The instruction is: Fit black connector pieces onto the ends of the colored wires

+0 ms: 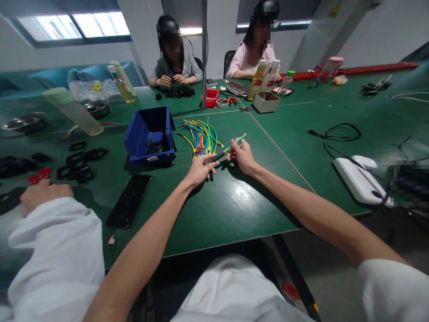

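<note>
Between my two hands runs a short green wire (229,147) with a bare, coppery tip pointing up and to the right. A black sleeve (218,156) covers its lower end. The fingers of my left hand (200,169) are closed on the sleeved end. My right hand (244,156) pinches the wire nearer its tip. Just beyond my left hand lies a bundle of yellow, blue, green and red wires (203,134), some with metal lugs on their ends. Left of the bundle stands a blue bin (129,139) holding small black pieces (156,144).
A black phone (129,201) lies left of my forearm. Beyond it are black frames (78,163) and a co-worker's hand (45,194) by red pieces (39,175). A pole (204,58) rises behind the wires. A white device (360,179) with a black cable sits at right.
</note>
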The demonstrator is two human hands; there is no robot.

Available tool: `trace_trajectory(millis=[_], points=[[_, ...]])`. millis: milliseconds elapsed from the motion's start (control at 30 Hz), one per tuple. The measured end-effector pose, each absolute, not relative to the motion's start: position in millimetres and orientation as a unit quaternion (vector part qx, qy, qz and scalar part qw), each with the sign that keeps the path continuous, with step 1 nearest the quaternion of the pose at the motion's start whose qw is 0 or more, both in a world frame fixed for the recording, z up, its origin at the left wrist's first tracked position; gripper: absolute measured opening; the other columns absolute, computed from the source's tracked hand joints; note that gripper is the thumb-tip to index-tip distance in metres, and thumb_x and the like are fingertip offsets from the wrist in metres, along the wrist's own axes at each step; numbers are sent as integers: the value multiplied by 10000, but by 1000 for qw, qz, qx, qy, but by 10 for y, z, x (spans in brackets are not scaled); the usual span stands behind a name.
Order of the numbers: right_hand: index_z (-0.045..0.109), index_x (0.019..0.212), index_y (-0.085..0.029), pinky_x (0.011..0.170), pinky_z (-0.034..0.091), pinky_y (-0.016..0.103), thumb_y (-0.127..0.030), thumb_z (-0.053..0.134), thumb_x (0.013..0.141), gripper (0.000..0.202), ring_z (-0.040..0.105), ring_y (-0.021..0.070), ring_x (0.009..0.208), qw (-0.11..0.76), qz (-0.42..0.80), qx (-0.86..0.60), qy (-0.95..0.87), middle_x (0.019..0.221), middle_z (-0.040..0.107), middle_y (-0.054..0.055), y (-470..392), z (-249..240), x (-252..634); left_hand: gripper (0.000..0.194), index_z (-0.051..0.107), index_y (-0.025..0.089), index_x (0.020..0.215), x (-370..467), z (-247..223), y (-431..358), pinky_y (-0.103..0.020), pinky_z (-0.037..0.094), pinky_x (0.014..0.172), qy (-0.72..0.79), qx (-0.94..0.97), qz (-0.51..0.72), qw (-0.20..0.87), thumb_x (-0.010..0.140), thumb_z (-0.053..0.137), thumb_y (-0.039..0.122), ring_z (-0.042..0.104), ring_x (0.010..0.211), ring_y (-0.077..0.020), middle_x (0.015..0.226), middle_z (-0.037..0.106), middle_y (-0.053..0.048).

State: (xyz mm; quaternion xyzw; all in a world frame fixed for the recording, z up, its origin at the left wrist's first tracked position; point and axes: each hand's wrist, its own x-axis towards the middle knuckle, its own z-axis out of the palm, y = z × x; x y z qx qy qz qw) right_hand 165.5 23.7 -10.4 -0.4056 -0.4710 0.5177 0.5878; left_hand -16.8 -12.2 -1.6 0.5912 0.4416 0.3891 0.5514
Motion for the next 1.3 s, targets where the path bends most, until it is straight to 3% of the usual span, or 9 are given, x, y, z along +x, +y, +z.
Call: trace_trajectory(millis=[233, 900, 1300], points=[[388, 923, -242, 425, 437, 191, -609, 707, 710, 531, 576, 109, 419, 594, 507, -409, -472, 559, 621, -78, 224, -78, 1635, 396, 612, 123, 1228, -154, -29, -123, -156, 397, 400, 438, 595, 379, 557, 834, 575, 111, 592, 549, -63, 1010, 690, -101], [397, 892, -226, 451, 467, 199, -644, 746, 633, 602, 614, 115, 496, 587, 497, -422, -480, 605, 646, -47, 201, -64, 1619, 447, 618, 159, 1259, -179, 43, -163, -164, 443, 477, 407, 619, 368, 562, 815, 626, 213, 653, 637, -93, 1156, 680, -134], [381, 935, -228, 446, 464, 200, -646, 694, 702, 572, 610, 121, 462, 569, 495, -417, -508, 547, 620, -65, 193, -90, 1608, 476, 599, 158, 1284, -156, -2, -163, -159, 425, 476, 400, 646, 362, 540, 810, 597, 204, 663, 632, -95, 1154, 684, -126]])
